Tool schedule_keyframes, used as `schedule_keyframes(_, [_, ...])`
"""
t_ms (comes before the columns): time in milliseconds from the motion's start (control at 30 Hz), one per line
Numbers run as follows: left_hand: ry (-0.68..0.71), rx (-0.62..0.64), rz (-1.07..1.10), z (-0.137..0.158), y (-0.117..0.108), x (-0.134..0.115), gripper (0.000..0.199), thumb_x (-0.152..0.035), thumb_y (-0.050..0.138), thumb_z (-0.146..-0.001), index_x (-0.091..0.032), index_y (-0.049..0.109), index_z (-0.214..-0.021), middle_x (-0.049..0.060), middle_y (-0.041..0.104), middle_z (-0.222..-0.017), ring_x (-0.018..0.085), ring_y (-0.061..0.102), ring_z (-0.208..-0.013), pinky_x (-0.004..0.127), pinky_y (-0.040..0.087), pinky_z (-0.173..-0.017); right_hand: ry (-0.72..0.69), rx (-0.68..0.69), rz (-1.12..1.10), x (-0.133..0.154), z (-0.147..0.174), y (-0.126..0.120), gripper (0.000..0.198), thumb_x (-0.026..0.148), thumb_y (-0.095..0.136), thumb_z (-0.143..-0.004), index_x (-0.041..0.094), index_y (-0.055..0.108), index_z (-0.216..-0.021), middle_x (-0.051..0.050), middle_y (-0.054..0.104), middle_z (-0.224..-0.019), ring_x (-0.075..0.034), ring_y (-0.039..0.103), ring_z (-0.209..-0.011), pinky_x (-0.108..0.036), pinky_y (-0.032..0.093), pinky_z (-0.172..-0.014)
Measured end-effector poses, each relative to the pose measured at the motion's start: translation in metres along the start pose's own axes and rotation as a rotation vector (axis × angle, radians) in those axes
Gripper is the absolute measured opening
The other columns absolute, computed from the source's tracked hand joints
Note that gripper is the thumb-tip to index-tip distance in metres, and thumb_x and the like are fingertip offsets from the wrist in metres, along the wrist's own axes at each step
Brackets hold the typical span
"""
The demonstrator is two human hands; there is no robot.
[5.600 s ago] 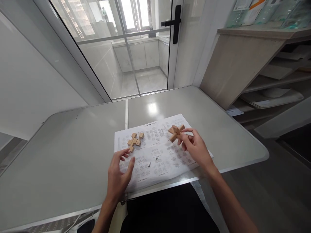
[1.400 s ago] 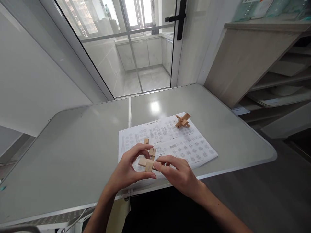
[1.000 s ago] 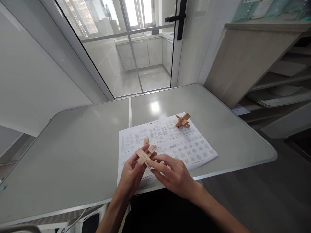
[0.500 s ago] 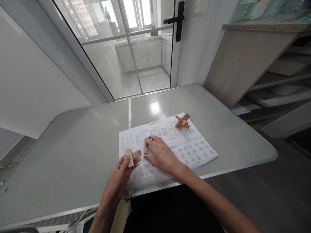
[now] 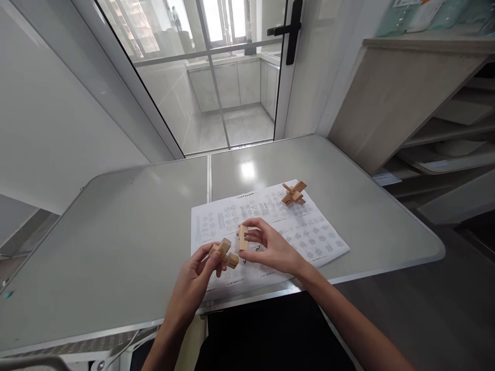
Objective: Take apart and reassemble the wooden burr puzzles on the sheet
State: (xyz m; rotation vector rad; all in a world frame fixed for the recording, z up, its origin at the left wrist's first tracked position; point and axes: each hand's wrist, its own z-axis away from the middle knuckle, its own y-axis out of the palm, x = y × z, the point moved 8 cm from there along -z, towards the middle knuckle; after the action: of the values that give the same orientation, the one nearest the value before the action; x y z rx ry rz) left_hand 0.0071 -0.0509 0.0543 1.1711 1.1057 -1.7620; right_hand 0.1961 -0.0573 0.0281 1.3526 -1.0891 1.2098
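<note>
My left hand [image 5: 201,268] is closed around a few crossed wooden puzzle pieces [image 5: 231,260], held above the printed sheet. Between thumb and fingertips, my right hand [image 5: 268,246] grips a single notched wooden puzzle piece [image 5: 242,238], standing on end with its notch turned to the right. The two hands are close together, a small gap apart, with the single piece just right of the crossed ones. An assembled wooden burr puzzle [image 5: 294,194] with sticks crossing in several directions rests on the upper right of the instruction sheet [image 5: 317,234].
The sheet lies on a grey folding table [image 5: 147,226] with a metal seam [image 5: 209,178] down its middle. Behind stands a glass door [image 5: 232,77] with a black handle [image 5: 294,31]. On the right is a wooden shelf unit [image 5: 406,93] with bottles on top.
My right hand has closed on the single notched piece and lifted it off the sheet. My left hand has turned its crossed pieces and moved slightly right. The view has shifted a little.
</note>
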Motion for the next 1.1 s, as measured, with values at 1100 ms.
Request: schedule_keyframes(1100, [0.097,-0.033,0.046,0.001,0.014,-0.034,0.033,-0.046,0.074,-0.089,-0.021,0.067,-0.109,0.003,0.074,-0.088,0.020,0.071,-0.077,0.030,0.058,-0.073,0.028,0.047,-0.064,0.030,0.038,0.008,0.070,0.025,0.084,-0.081,0.027,0.055,-0.144,-0.007,0.071,-0.123,-0.024,0.071,-0.109,-0.049,0.056,-0.106])
